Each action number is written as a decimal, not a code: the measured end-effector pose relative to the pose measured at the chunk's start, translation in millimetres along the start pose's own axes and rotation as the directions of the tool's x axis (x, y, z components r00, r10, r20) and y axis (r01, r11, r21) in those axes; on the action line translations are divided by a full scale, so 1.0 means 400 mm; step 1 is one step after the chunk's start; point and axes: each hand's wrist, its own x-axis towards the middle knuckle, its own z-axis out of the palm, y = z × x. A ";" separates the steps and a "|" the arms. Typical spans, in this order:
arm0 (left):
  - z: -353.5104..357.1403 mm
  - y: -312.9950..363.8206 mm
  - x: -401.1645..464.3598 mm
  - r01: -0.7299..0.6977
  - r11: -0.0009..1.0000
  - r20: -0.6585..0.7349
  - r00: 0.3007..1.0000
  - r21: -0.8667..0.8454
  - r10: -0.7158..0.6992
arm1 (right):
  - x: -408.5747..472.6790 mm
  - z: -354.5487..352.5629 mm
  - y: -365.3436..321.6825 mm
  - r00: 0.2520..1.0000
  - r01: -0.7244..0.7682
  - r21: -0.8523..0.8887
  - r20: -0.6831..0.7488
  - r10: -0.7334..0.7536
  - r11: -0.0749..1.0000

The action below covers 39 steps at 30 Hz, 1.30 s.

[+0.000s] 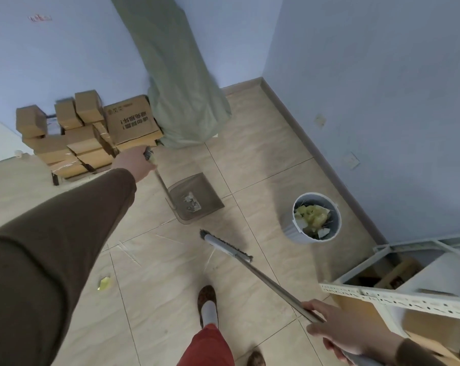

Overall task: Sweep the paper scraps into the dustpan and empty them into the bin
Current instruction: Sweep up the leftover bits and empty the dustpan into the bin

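My left hand (135, 163) grips the top of the dustpan's long handle. The brown dustpan (207, 199) hangs over the tiled floor with a paper scrap (192, 203) lying in its tray. My right hand (340, 331) is closed around the broom's metal pole, low at the right. The broom head (225, 245) rests just below the dustpan, apart from it. A yellow paper scrap (104, 282) lies on the floor to the lower left. The white bin (297, 232) stands right of the dustpan, holding yellow and white scraps.
A stack of cardboard boxes (86, 133) and a tall green sack (181, 88) stand against the far wall. A white metal shelf (398, 294) juts in at the lower right. My foot (207, 303) is planted on the tiles near the broom pole.
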 end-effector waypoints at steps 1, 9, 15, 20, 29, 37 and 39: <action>-0.009 -0.003 0.024 -0.002 0.999 -0.031 1.000 0.043 0.003 | 0.006 -0.001 -0.006 1.000 -0.007 0.015 0.000 0.007 1.000; -0.028 -0.065 0.097 0.024 0.970 -0.134 0.991 0.241 0.009 | 0.003 -0.045 -0.028 0.997 -0.061 0.275 0.056 0.048 0.959; -0.019 -0.061 0.066 -0.150 0.936 -0.307 0.918 0.319 0.252 | 0.022 -0.069 -0.029 0.994 -0.100 0.400 0.078 0.075 0.911; 0.038 -0.002 -0.041 -0.362 0.911 -0.308 0.859 0.200 0.409 | 0.045 -0.092 -0.001 0.992 -0.114 0.372 0.085 0.088 0.921; 0.311 0.003 -0.309 0.006 0.934 -0.082 0.996 -0.356 -0.038 | 0.094 -0.136 0.098 0.995 -0.076 0.245 0.079 0.058 0.966; 0.404 -0.006 -0.404 0.187 0.925 0.125 0.980 -0.330 -0.154 | 0.100 -0.176 0.133 0.995 -0.038 0.237 0.095 0.016 0.971; 0.412 -0.007 -0.393 0.212 0.927 0.152 0.973 -0.310 -0.172 | 0.098 -0.194 0.140 0.995 -0.032 0.260 0.100 0.006 0.965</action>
